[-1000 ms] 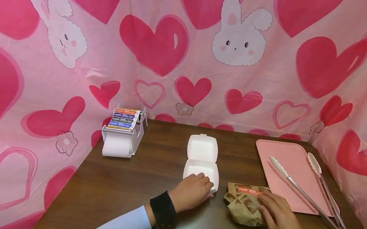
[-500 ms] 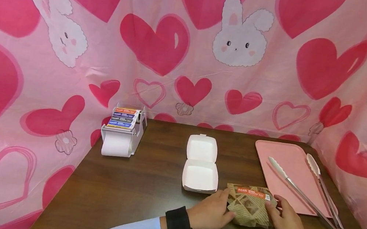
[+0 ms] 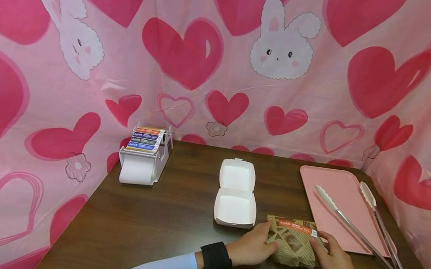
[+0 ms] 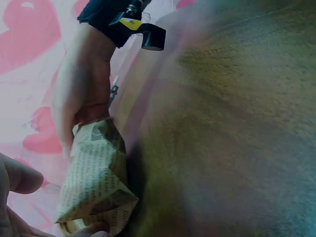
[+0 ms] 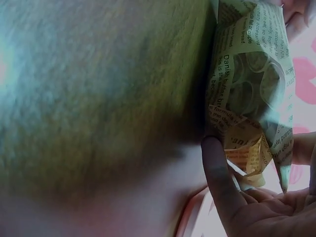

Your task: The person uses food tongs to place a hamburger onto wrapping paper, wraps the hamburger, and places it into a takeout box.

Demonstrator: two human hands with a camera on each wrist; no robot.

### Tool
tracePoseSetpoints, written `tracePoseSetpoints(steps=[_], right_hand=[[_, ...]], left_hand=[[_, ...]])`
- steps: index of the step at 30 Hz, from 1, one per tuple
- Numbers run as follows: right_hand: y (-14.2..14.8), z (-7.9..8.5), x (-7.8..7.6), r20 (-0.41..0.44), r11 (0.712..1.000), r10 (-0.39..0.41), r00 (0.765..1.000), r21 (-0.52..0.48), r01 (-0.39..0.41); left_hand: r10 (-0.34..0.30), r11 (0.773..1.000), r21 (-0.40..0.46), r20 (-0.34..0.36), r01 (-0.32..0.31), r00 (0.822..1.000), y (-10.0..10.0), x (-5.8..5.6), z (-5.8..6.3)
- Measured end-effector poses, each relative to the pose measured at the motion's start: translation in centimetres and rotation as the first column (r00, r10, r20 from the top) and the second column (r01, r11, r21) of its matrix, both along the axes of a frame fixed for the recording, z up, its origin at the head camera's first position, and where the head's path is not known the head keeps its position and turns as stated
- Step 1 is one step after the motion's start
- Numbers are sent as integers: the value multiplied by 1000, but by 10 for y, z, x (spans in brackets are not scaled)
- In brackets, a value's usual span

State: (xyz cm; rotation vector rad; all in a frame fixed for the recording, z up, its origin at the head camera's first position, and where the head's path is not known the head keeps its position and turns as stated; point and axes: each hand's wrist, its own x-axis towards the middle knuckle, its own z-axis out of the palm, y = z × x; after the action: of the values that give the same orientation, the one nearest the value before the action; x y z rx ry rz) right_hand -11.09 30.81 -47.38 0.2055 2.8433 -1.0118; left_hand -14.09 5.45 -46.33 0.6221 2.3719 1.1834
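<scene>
A parcel wrapped in brown newsprint-patterned paper (image 3: pixel 293 248) rests on the table, with an orange-red label (image 3: pixel 295 227) along its top. My left hand (image 3: pixel 252 247) holds its left side, thumb towards the front. On the opposite side my right hand (image 3: pixel 337 264) grips it, thumb near the label's white end. In the right wrist view, folded paper (image 5: pixel 247 148) sits between that hand's thumb and fingers. What is inside the wrapper is hidden. Just behind the left hand, a white hinged takeaway box (image 3: pixel 237 175) lies with its lid folded back.
At the right lies a pink tray (image 3: pixel 324 175) with long metal tongs (image 3: pixel 362 233) spread across it and over its front edge. A label dispenser (image 3: pixel 141 157) with several coloured rolls stands at the back left. A heart-patterned cloth (image 3: pixel 184 53) surrounds the dark wooden table (image 3: pixel 132 226).
My left hand has moved right from the front of the white box to the parcel's left side. The right hand has shifted slightly right, and the parcel lies straighter with its label fully showing.
</scene>
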Motion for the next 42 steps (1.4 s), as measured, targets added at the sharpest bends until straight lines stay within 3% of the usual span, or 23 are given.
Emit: tracePoseSetpoints(steps=[9,18,26,35,42], right_hand=[[-2,1,1,-13,1000,3,1000,-4,-3],[-6,20,-2,-95,1000,-5,995,-9,4],[-33,29,-22,-109,999,7,994,-52,-13],[-82,39,-43,-151,989,49,987,-131,-69],[-109,38,-61,-139,973,86,987,-200,-113]], left_hand=[[-10,999,37,-18,10,1000,-2,0,-2],[6,999,46,-107,-1,994,-10,-3,18],[72,994,86,-109,-63,991,-41,-14,32],[175,975,160,-118,-155,978,-89,-30,33],[230,965,158,-113,-211,967,-120,-46,30]])
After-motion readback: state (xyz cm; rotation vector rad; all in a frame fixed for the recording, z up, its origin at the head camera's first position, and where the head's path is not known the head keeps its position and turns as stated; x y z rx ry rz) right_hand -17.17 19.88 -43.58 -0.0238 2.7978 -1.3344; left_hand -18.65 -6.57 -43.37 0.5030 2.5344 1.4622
